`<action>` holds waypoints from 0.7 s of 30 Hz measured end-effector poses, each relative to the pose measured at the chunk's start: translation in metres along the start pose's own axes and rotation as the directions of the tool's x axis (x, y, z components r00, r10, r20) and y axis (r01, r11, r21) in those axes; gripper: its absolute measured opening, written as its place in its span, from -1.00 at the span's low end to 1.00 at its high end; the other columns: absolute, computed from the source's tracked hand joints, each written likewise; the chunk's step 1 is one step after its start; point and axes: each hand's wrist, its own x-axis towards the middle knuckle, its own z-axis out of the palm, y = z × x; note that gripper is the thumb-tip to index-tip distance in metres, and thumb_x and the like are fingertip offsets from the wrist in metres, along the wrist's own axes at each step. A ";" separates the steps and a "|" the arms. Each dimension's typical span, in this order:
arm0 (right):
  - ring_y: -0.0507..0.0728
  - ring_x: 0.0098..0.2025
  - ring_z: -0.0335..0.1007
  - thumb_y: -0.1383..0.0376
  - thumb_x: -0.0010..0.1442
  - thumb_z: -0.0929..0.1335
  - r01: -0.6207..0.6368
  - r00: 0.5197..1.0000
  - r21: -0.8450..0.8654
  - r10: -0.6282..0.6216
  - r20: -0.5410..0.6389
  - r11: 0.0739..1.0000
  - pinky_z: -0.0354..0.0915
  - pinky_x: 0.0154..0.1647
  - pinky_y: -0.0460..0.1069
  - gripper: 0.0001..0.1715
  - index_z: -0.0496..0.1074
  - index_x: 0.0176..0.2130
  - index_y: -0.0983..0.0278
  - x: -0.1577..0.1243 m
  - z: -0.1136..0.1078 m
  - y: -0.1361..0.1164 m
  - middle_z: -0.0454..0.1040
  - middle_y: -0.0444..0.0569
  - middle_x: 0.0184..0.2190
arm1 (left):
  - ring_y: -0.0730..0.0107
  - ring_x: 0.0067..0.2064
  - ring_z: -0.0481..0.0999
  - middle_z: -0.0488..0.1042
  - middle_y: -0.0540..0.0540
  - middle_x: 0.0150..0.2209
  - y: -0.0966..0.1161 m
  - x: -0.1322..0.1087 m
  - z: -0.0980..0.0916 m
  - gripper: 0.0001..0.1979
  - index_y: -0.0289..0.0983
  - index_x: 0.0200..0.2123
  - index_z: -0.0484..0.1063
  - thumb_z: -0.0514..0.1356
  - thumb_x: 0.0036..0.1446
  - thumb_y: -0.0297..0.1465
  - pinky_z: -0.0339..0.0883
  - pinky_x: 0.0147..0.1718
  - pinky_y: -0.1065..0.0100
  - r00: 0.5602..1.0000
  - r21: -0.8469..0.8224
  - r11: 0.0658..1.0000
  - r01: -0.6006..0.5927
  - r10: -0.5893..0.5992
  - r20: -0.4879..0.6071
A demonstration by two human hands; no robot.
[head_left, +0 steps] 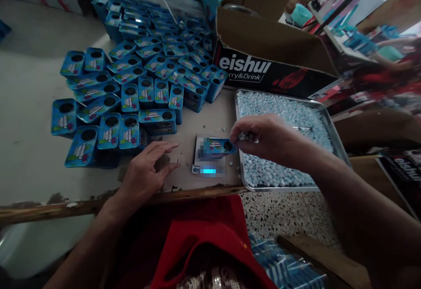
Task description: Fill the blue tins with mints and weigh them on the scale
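One blue tin (221, 145) lies on a small scale (198, 159) with a lit blue display. My right hand (255, 135) is closed on some pale blue candies, just at the right end of this tin and over the left edge of a metal tray (239, 148) full of the same candies. To the left of the scale my left hand (153, 166) hovers near the table edge, fingers apart and holding nothing. Many blue tins with dark round openings (129, 132) stand close together beyond my left hand.
Behind the tray stands an open cardboard box (279, 76) with black sides. A wooden edge (197, 192) runs along the table front. A few loose candies (224, 129) lie by the scale. At the far right, a person's arm (399, 43) shows blurred.
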 end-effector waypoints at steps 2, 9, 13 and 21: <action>0.01 -0.38 0.34 0.49 0.25 0.40 0.043 0.998 -0.126 -0.036 0.055 0.991 0.14 -0.33 -0.07 -0.83 0.58 -0.26 0.26 0.004 0.001 -0.007 0.51 -0.13 -0.37 | 0.13 0.16 0.55 0.54 -0.12 0.12 -0.001 0.000 0.000 -0.59 -0.11 0.17 0.49 0.32 0.28 -0.22 0.45 0.22 0.10 1.000 0.011 1.000 -0.005 0.005 -0.013; 0.00 -0.44 0.25 0.57 0.28 0.37 0.034 0.988 -0.381 0.027 0.153 0.924 0.09 -0.40 -0.05 -0.74 0.60 -0.27 0.28 0.011 0.010 -0.022 0.48 -0.03 -0.29 | 0.12 0.16 0.54 0.48 -0.10 0.19 -0.005 -0.001 -0.006 -0.58 -0.05 0.18 0.49 0.33 0.26 -0.25 0.48 0.20 0.09 0.999 0.039 0.999 0.013 -0.011 -0.041; 0.03 -0.36 0.38 0.58 0.26 0.39 0.020 0.995 -0.327 0.014 0.101 0.945 0.21 -0.34 -0.05 -0.70 0.64 -0.20 0.24 0.008 0.015 -0.021 0.52 -0.02 -0.23 | 0.10 0.16 0.55 0.47 -0.11 0.20 -0.003 -0.001 -0.008 -0.55 -0.07 0.19 0.50 0.33 0.25 -0.20 0.51 0.18 0.10 1.000 0.050 0.999 0.004 -0.003 -0.025; 0.11 -0.29 0.52 0.39 0.30 0.40 -0.074 0.958 -0.091 0.045 -0.284 0.993 0.39 -0.30 -0.01 -0.84 0.64 -0.22 0.24 -0.004 0.009 0.006 0.62 -0.01 -0.23 | 0.12 0.14 0.57 0.52 -0.11 0.16 0.012 0.004 -0.010 -0.61 -0.09 0.13 0.53 0.31 0.27 -0.19 0.49 0.20 0.07 1.000 0.053 0.999 0.002 0.000 -0.029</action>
